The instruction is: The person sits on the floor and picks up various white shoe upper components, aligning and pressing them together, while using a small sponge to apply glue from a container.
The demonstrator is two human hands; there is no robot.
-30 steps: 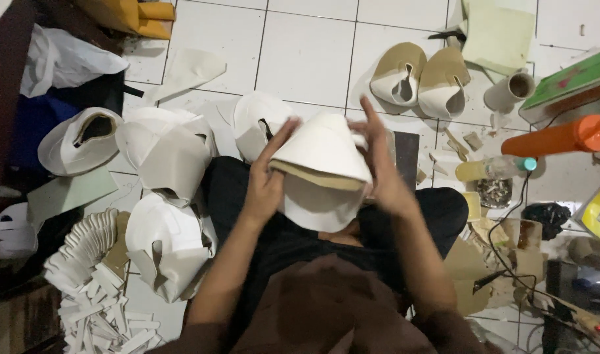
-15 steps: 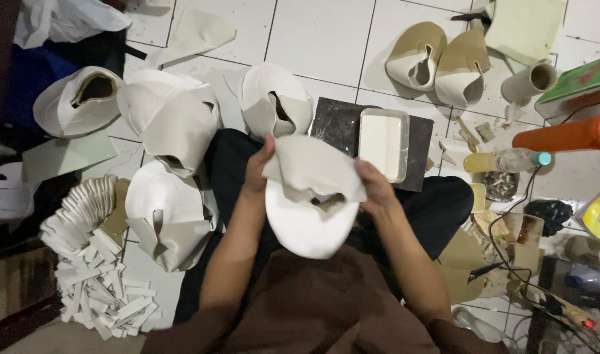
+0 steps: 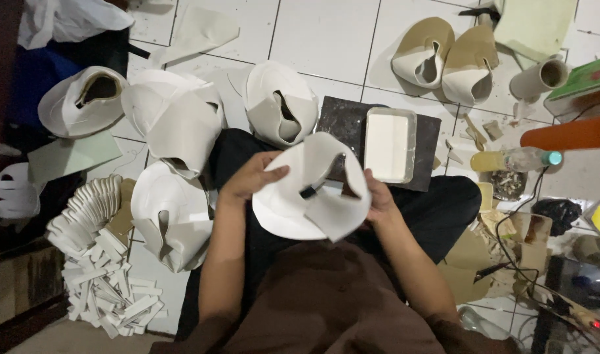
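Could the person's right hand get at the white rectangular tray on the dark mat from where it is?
Probably yes. The right hand grips the white curved piece, and the white tray lies just beyond it with nothing between, though the hand would first have to let go.

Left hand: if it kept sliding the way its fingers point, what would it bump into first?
The left hand points right, fingers lying on the white curved shoe piece. Going on, it would likely first meet the small dark clip at the piece's slit, then the right hand. Depth is uncertain.
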